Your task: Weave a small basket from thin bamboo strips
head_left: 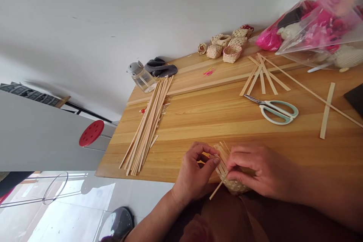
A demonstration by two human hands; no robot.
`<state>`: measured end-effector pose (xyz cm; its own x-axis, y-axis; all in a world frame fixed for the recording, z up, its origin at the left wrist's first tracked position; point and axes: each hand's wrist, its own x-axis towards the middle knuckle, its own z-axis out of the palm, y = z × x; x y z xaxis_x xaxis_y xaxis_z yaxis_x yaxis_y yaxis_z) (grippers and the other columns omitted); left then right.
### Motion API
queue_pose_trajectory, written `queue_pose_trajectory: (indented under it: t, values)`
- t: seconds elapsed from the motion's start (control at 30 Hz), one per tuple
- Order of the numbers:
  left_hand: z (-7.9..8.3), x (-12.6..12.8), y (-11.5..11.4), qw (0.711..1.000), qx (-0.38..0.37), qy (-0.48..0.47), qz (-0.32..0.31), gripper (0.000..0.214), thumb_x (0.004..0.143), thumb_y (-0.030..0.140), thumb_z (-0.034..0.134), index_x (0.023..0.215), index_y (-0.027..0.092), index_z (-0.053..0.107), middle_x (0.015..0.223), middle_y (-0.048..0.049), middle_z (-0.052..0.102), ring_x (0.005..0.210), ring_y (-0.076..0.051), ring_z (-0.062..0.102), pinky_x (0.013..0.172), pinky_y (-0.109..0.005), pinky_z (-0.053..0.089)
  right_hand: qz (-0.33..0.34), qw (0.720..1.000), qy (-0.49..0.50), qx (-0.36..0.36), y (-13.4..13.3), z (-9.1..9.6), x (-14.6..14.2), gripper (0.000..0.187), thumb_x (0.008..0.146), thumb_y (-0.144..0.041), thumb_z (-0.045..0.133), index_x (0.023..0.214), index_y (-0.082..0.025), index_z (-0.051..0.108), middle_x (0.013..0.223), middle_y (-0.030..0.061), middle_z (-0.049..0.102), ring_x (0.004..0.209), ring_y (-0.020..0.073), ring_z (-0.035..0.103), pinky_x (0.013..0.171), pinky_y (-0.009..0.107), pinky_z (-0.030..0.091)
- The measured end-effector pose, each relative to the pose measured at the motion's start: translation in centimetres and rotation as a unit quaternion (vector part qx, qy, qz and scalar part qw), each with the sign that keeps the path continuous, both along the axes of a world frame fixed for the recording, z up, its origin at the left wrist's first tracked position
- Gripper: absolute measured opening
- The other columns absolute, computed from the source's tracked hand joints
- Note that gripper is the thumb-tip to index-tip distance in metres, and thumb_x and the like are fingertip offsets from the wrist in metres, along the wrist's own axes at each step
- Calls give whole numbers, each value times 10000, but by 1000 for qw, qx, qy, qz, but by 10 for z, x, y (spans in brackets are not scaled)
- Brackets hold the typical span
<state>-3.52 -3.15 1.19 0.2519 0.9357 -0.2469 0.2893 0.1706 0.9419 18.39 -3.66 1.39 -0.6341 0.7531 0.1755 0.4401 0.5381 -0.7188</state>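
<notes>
A small woven basket (pixel 236 186), with flat pale strips (pixel 222 152) standing up from it, rests near the table's front edge against my body. My left hand (pixel 196 169) pinches an upright strip on the basket's left side between thumb and fingertips. From the right, my right hand (pixel 253 170) is closed with thumb and forefinger on a thin strip (pixel 217 188), whose free end slants down to the left past the basket. The right palm and fingers hide part of the basket.
White-handled scissors (pixel 279 112) lie beyond my right hand, near fanned strips (pixel 264 75). A bundle of long strips (pixel 149 128) and a water bottle (pixel 141 76) are at left. Small woven baskets (pixel 231 53) and a plastic bag (pixel 320 22) stand along the back.
</notes>
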Motion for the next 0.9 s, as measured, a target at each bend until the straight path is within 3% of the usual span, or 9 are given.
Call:
queue_pose_trajectory:
  t: [0.07,0.2,0.33,0.43,0.7,0.9]
  values:
    - [-2,0,0,1000,6,1,8,119,833,271,745,904,179,720,1062,-50,626,767,-117,582,691,-246,490,-9,1000,-15,8,0,0,-3,147,979,-266,600,850,-209,643,823,16,645,730,158,584,671,280,412]
    - [-4,1,2,998,-47,-31,8,109,827,256,738,852,164,685,821,-25,650,722,-129,571,691,-251,472,-61,998,-6,10,-3,-1,-9,186,968,-246,574,785,-212,563,746,0,623,679,149,558,637,274,399]
    - [-3,3,4,996,-61,-59,17,117,802,247,748,840,161,677,779,-16,657,728,-137,575,708,-257,466,-144,988,4,-49,-7,-3,-14,236,937,-289,610,730,-221,521,646,-22,611,593,135,544,572,261,392]
    - [-3,2,4,994,-62,-94,4,180,801,298,775,808,154,667,765,-20,649,740,-145,576,728,-265,465,-169,982,6,-82,-9,-3,-16,256,929,-322,621,711,-225,528,621,-24,616,556,133,536,538,261,389]
    - [-6,-3,6,984,-85,-155,-25,330,820,447,808,851,143,684,807,-39,653,775,-145,576,768,-266,456,-174,973,4,-148,-3,0,-15,302,938,-400,628,712,-218,544,585,-38,577,532,121,477,490,246,357]
    - [-6,0,9,975,-110,-193,5,509,868,557,732,1163,161,606,768,-31,708,708,-139,619,749,-277,490,-142,969,28,-199,6,2,-11,274,936,-390,643,735,-207,609,635,-27,623,583,129,532,539,250,402]
